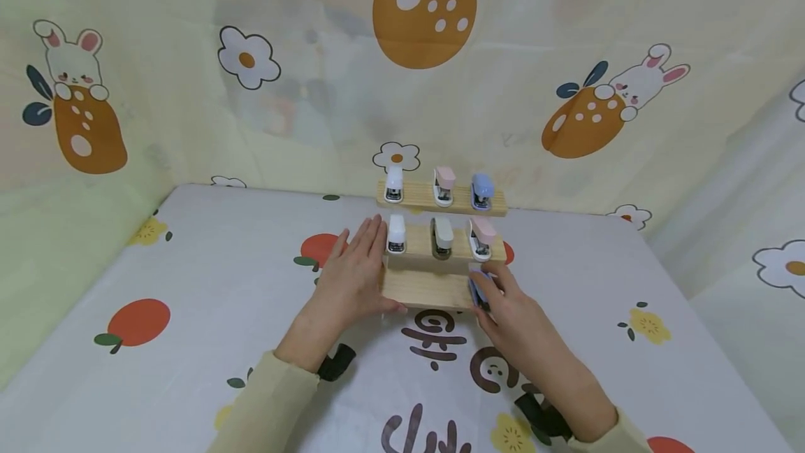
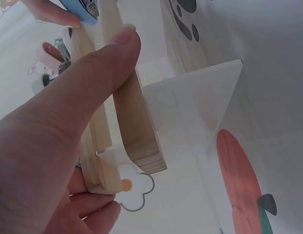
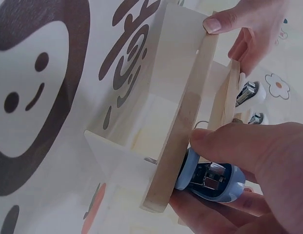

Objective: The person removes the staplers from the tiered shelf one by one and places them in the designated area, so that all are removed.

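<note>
My left hand [image 1: 353, 278] holds the left end of a tiered wooden rack, its thumb on the front board [image 1: 428, 290] and its fingers by the board behind. A small blue stapler [image 3: 217, 180] is between the thumb and fingers of my right hand [image 1: 518, 313], against the right end of that front board. In the head view the fingers partly cover this stapler. On the middle board stand a white stapler [image 1: 396, 235], a grey-green stapler [image 1: 442, 238] and a pink stapler [image 1: 482, 238].
The back board [image 1: 415, 198] bears another white stapler [image 1: 393, 184], pink stapler [image 1: 444, 185] and blue stapler [image 1: 482, 191]. Pale translucent side panels [image 2: 190, 97] support the rack. Beneath lies a printed white tablecloth [image 1: 207, 264], with a patterned curtain [image 1: 302, 124] behind.
</note>
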`<state>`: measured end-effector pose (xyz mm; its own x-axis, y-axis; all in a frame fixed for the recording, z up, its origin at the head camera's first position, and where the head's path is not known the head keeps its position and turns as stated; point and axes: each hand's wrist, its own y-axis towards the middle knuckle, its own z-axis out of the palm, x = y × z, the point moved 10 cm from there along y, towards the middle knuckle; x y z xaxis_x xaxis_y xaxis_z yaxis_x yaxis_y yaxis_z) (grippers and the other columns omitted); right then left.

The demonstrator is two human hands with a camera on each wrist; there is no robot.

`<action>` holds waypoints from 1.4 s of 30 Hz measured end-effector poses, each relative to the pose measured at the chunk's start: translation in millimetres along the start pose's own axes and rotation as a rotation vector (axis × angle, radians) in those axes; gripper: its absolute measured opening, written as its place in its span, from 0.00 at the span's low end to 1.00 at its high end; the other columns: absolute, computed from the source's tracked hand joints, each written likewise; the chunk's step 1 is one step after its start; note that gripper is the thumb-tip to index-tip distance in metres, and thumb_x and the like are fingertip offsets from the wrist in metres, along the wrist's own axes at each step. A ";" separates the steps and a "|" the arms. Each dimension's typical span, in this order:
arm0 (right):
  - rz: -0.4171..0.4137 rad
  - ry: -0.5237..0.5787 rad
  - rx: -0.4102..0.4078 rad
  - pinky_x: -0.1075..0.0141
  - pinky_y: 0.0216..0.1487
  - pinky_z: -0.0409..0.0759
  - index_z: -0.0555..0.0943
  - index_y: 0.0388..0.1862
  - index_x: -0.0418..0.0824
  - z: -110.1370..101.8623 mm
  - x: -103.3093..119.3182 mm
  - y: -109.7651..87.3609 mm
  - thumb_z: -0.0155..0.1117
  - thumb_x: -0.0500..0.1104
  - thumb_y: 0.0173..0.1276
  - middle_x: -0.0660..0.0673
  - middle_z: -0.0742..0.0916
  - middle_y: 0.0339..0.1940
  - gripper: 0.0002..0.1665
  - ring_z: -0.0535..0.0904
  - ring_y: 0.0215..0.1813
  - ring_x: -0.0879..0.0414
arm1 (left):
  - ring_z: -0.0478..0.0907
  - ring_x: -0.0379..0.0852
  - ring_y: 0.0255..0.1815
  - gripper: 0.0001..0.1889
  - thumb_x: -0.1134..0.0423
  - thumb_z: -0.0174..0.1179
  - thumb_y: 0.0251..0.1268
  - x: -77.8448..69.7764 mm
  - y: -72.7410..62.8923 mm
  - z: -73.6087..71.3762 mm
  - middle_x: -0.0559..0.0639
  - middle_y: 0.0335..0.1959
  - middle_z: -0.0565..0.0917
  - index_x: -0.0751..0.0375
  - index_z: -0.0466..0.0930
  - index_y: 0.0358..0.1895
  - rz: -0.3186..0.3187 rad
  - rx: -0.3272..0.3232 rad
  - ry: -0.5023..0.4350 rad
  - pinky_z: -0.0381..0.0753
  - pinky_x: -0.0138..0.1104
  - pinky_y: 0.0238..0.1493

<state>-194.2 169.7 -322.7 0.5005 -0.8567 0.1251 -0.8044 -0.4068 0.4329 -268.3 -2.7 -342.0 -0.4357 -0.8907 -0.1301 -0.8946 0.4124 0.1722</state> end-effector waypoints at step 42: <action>0.162 0.044 0.085 0.48 0.46 0.87 0.77 0.62 0.30 -44.1 -42.3 -0.4 0.72 0.31 0.57 0.31 0.77 0.60 0.31 0.82 0.51 0.38 | 0.47 0.54 0.82 0.73 0.32 0.77 0.33 -0.7 -2.4 4.4 0.60 0.82 0.46 0.68 0.44 0.79 -0.009 0.017 -0.031 0.49 0.51 0.81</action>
<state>-200.9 220.1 -288.8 0.3746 -0.8990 0.2269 -0.8986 -0.2918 0.3276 -266.3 -2.2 -346.6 -0.4305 -0.8881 -0.1613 -0.8998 0.4081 0.1544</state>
